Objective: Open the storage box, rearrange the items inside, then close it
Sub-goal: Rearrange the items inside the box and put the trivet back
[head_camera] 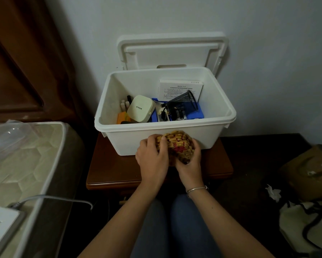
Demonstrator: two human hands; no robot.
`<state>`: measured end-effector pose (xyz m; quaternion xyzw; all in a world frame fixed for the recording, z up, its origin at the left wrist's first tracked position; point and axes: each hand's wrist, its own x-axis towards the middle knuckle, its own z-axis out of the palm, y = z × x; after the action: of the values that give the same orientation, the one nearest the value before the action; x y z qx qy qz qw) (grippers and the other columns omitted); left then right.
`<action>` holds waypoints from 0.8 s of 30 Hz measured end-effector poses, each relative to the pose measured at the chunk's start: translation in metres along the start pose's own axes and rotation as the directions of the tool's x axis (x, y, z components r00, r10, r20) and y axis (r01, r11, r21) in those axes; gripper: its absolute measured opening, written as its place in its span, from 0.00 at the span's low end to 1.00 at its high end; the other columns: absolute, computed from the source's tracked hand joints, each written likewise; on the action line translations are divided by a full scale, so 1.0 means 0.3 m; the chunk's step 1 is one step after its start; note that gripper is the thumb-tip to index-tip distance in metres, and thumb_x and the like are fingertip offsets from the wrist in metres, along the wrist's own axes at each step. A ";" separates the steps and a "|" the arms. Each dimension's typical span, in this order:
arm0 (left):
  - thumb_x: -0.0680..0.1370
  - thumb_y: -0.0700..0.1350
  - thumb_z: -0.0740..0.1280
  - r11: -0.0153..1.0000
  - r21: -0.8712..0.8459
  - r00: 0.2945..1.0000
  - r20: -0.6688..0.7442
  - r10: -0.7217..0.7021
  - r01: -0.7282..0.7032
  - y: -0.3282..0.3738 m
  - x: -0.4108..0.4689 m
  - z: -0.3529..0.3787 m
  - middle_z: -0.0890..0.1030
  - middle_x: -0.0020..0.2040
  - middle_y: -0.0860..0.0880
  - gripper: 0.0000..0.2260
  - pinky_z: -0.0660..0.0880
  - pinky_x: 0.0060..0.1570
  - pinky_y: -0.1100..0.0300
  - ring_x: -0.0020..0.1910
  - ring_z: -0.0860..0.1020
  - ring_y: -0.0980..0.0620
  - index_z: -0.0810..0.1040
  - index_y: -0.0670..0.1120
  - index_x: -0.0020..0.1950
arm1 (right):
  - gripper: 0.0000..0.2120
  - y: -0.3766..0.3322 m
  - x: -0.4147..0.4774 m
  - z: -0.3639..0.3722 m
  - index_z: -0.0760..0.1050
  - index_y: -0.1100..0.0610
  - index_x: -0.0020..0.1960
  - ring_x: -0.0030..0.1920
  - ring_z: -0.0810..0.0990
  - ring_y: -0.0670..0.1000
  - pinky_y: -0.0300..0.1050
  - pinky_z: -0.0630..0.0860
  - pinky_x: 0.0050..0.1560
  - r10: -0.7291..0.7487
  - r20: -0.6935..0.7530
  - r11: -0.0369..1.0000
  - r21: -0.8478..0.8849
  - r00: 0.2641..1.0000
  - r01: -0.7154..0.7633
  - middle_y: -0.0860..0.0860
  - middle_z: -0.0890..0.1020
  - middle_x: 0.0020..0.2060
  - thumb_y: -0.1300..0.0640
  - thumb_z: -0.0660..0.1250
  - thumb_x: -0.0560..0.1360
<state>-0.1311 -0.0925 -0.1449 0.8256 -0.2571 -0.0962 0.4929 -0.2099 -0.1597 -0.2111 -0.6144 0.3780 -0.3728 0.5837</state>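
A bedroom in a home — a quilted mattress [22, 157] edge sits just beside a small wooden bedside table [111, 170] against a plain white wall [258, 53], with dark wood panelling [22, 58] at the left and cloth bags [305, 220] lying on the floor at the right.

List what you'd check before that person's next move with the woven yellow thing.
1. Lid clear of the opening: ok, it leans against the wall.
2. Grip on the woven yellow-and-red piece: ok, left hand and right hand both curl round it.
3. Room inside the storage box: cannot tell, the cream device and other items hide much of the floor.
4. Black mesh pen holder upright: not ok, it lies tilted.
5. Box steady on the wooden table: ok, its base sits within the tabletop.
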 end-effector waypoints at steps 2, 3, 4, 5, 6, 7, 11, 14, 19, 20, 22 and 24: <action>0.80 0.53 0.58 0.999 0.028 0.999 0.006 0.046 -0.047 0.000 0.003 0.004 0.74 0.53 0.48 0.13 0.68 0.62 0.45 0.55 0.72 0.49 0.76 0.49 0.60 | 0.40 0.003 0.000 0.002 0.57 0.47 0.71 0.64 0.68 0.46 0.36 0.74 0.55 -0.010 -0.020 1.000 -0.030 1.000 0.009 0.47 0.65 0.64 0.60 0.75 0.67; 0.80 0.53 0.58 0.997 0.035 0.998 0.014 0.063 -0.063 -0.003 0.004 0.005 0.74 0.54 0.48 0.14 0.69 0.62 0.46 0.55 0.72 0.49 0.76 0.49 0.60 | 0.39 0.002 0.000 0.003 0.58 0.47 0.71 0.63 0.68 0.45 0.32 0.73 0.52 -0.012 -0.037 0.999 -0.046 0.999 0.010 0.46 0.65 0.62 0.60 0.75 0.67; 0.80 0.53 0.58 0.996 0.035 0.997 0.026 0.076 -0.077 -0.007 0.007 0.006 0.74 0.54 0.48 0.14 0.69 0.62 0.47 0.56 0.72 0.49 0.76 0.49 0.61 | 0.39 0.001 0.002 0.004 0.59 0.46 0.70 0.61 0.68 0.44 0.31 0.73 0.51 -0.013 -0.053 0.998 -0.054 0.998 0.010 0.46 0.64 0.61 0.60 0.75 0.66; 0.80 0.53 0.59 0.996 0.029 0.995 0.042 0.086 -0.088 -0.012 0.010 0.005 0.74 0.55 0.48 0.14 0.69 0.62 0.48 0.56 0.72 0.50 0.76 0.49 0.61 | 0.38 0.000 0.004 0.003 0.60 0.46 0.70 0.61 0.68 0.44 0.33 0.74 0.51 -0.015 -0.064 0.998 -0.055 0.998 0.011 0.46 0.64 0.61 0.60 0.75 0.66; 0.80 0.54 0.60 0.995 0.015 0.994 0.058 0.094 -0.095 -0.018 0.014 0.003 0.74 0.56 0.48 0.14 0.70 0.62 0.51 0.57 0.72 0.50 0.76 0.50 0.62 | 0.38 0.000 0.006 0.002 0.61 0.46 0.69 0.61 0.69 0.44 0.36 0.75 0.53 -0.016 -0.066 0.999 -0.052 0.998 0.013 0.46 0.64 0.60 0.60 0.75 0.65; 0.79 0.55 0.61 0.995 -0.002 0.992 0.074 0.100 -0.100 -0.024 0.019 -0.001 0.74 0.57 0.49 0.15 0.70 0.62 0.53 0.58 0.72 0.51 0.75 0.50 0.62 | 0.38 0.000 0.008 0.000 0.61 0.47 0.69 0.61 0.69 0.45 0.39 0.75 0.55 -0.016 -0.060 0.999 -0.049 0.998 0.013 0.46 0.64 0.61 0.60 0.75 0.65; 0.75 0.58 0.67 0.988 -0.030 0.975 0.162 0.154 -0.151 -0.061 0.036 -0.031 0.73 0.58 0.51 0.22 0.71 0.61 0.56 0.60 0.71 0.54 0.72 0.50 0.65 | 0.38 0.000 0.017 -0.004 0.59 0.47 0.69 0.63 0.67 0.46 0.35 0.73 0.53 0.003 -0.017 0.998 -0.070 1.000 -0.004 0.45 0.64 0.61 0.57 0.75 0.66; 0.70 0.56 0.73 0.988 -0.089 0.962 0.233 0.140 -0.122 -0.106 0.039 -0.056 0.73 0.60 0.50 0.30 0.73 0.61 0.54 0.61 0.72 0.53 0.67 0.48 0.67 | 0.39 0.000 0.020 -0.008 0.59 0.49 0.69 0.64 0.67 0.46 0.36 0.70 0.56 -0.001 0.006 0.994 -0.107 1.000 0.002 0.45 0.64 0.61 0.53 0.76 0.65; 0.70 0.47 0.76 0.995 -0.054 0.972 0.216 0.095 -0.085 -0.167 0.036 -0.052 0.74 0.61 0.47 0.29 0.72 0.62 0.49 0.63 0.72 0.50 0.66 0.46 0.65 | 0.38 0.006 0.025 -0.017 0.59 0.52 0.68 0.65 0.69 0.50 0.46 0.71 0.63 0.016 0.062 0.991 -0.135 0.998 -0.007 0.51 0.68 0.64 0.56 0.76 0.66; 0.70 0.46 0.76 0.995 -0.058 0.975 0.202 0.094 -0.084 -0.170 0.036 -0.046 0.75 0.60 0.47 0.27 0.73 0.61 0.48 0.62 0.73 0.50 0.66 0.47 0.63 | 0.37 0.008 0.027 -0.021 0.59 0.52 0.67 0.64 0.70 0.51 0.45 0.72 0.62 0.020 0.067 0.990 -0.140 0.998 -0.011 0.52 0.69 0.64 0.55 0.76 0.65; 0.70 0.44 0.76 0.994 -0.060 0.977 0.187 0.099 -0.089 -0.169 0.037 -0.036 0.76 0.59 0.47 0.25 0.74 0.60 0.49 0.61 0.73 0.49 0.67 0.47 0.61 | 0.37 0.009 0.030 -0.030 0.59 0.51 0.67 0.62 0.72 0.51 0.42 0.72 0.58 0.029 0.069 0.989 -0.145 0.997 -0.018 0.52 0.71 0.62 0.55 0.77 0.65; 0.70 0.44 0.75 0.994 -0.048 0.977 0.183 0.110 -0.103 -0.165 0.041 -0.029 0.76 0.59 0.46 0.24 0.74 0.60 0.49 0.61 0.73 0.48 0.67 0.46 0.61 | 0.37 0.012 0.028 -0.036 0.60 0.52 0.67 0.61 0.73 0.51 0.41 0.72 0.57 0.033 0.060 0.989 -0.148 0.998 -0.023 0.52 0.72 0.62 0.54 0.76 0.65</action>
<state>-0.1010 -0.0734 -0.1822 0.7886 -0.3437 -0.1508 0.4870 -0.2161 -0.1720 -0.2140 -0.6619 0.3947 -0.3162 0.5533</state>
